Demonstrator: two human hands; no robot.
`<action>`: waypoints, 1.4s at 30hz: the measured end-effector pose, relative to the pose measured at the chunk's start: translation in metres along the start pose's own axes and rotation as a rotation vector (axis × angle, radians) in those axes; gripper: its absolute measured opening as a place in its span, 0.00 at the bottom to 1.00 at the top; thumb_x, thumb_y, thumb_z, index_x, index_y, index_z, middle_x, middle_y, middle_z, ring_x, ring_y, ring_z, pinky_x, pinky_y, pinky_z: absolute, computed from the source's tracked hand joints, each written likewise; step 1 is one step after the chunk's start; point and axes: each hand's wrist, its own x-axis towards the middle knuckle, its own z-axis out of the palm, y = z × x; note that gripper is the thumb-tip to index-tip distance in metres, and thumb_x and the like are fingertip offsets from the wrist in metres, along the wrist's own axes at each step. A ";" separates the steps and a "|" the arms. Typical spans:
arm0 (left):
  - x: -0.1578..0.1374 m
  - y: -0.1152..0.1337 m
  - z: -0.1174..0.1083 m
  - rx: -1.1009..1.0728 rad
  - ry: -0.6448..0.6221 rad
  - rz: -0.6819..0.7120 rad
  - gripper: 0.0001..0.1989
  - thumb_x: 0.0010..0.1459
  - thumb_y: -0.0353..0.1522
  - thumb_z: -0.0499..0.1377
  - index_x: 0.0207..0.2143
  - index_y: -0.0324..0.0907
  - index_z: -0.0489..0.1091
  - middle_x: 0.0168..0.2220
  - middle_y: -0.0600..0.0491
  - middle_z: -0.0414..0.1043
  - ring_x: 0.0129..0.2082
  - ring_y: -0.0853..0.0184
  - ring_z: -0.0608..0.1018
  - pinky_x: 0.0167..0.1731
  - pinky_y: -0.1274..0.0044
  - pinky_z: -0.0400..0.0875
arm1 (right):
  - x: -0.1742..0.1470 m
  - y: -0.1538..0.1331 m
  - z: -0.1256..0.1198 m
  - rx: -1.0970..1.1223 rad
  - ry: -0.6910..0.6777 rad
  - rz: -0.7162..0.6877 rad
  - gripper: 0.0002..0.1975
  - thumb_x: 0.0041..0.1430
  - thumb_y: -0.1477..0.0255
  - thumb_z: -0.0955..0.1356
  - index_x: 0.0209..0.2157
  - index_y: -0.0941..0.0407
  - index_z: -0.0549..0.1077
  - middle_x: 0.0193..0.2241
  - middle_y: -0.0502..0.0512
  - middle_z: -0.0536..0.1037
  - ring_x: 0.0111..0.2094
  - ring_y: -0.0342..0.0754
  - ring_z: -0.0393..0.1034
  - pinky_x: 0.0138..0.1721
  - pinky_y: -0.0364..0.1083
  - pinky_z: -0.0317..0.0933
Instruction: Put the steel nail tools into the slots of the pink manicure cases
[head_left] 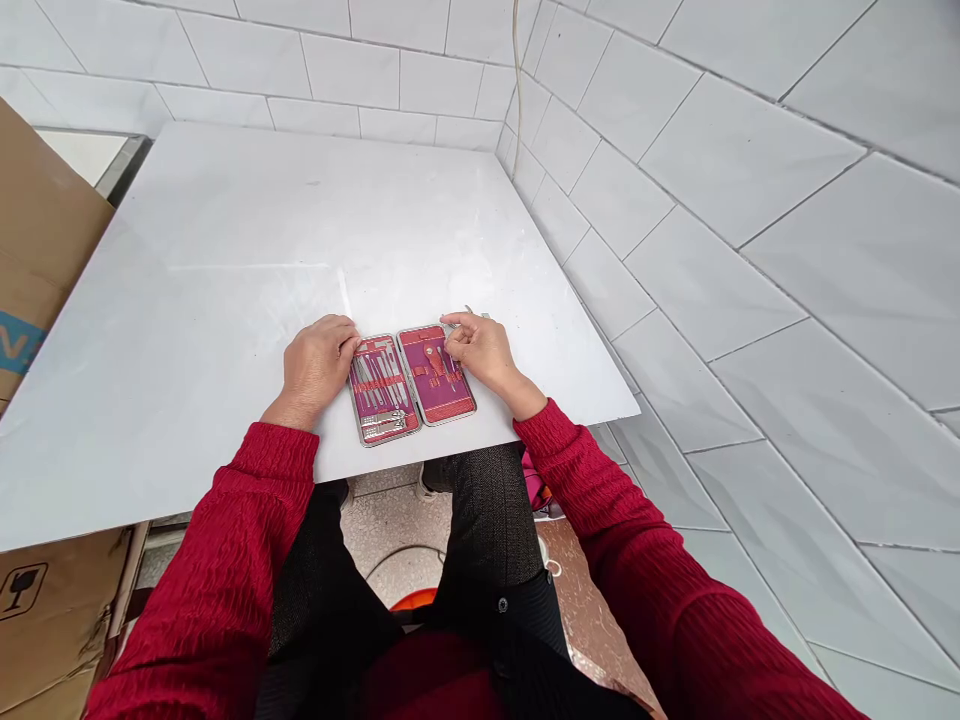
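Note:
A manicure set case (448,410) lies unfolded on the white table, with a purple lining and red trim. Its left half holds several slim metal tools (381,372) under a red strap, with nail clippers (385,421) below them. In the right half sit a red-handled tool (434,360) and a thin metal tool. My left hand (316,360) is closed at the case's upper left edge, fingertips on the rim. Over the right half's outer edge, my right hand (480,348) is pinched; what it holds is hidden. Beyond its knuckles, a small metal piece (469,309) partly shows.
The white table (225,210) meets tiled walls at the back and right. A cardboard box (45,230) stands against its left side, and another box (60,610) is below. A cable (517,90) runs down the corner. My knees are under the front edge.

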 end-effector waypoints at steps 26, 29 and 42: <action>-0.001 -0.001 0.001 0.005 0.004 0.003 0.13 0.66 0.32 0.52 0.35 0.44 0.77 0.48 0.50 0.80 0.48 0.56 0.80 0.45 0.66 0.75 | 0.000 -0.017 -0.005 -0.205 -0.043 -0.024 0.21 0.53 0.79 0.67 0.49 0.56 0.79 0.29 0.48 0.83 0.35 0.50 0.79 0.47 0.50 0.68; -0.001 -0.001 0.001 0.005 -0.002 -0.003 0.13 0.65 0.32 0.52 0.35 0.44 0.77 0.48 0.50 0.80 0.48 0.56 0.80 0.45 0.66 0.75 | -0.001 -0.020 -0.005 -0.256 -0.050 -0.027 0.18 0.53 0.79 0.67 0.46 0.56 0.80 0.28 0.48 0.83 0.34 0.50 0.78 0.44 0.48 0.68; -0.001 -0.002 0.001 0.001 0.001 -0.001 0.13 0.66 0.32 0.53 0.36 0.45 0.78 0.48 0.49 0.80 0.48 0.56 0.80 0.44 0.67 0.74 | -0.009 -0.043 -0.005 -0.630 -0.116 -0.034 0.15 0.59 0.77 0.67 0.47 0.56 0.79 0.34 0.53 0.84 0.39 0.53 0.77 0.43 0.48 0.63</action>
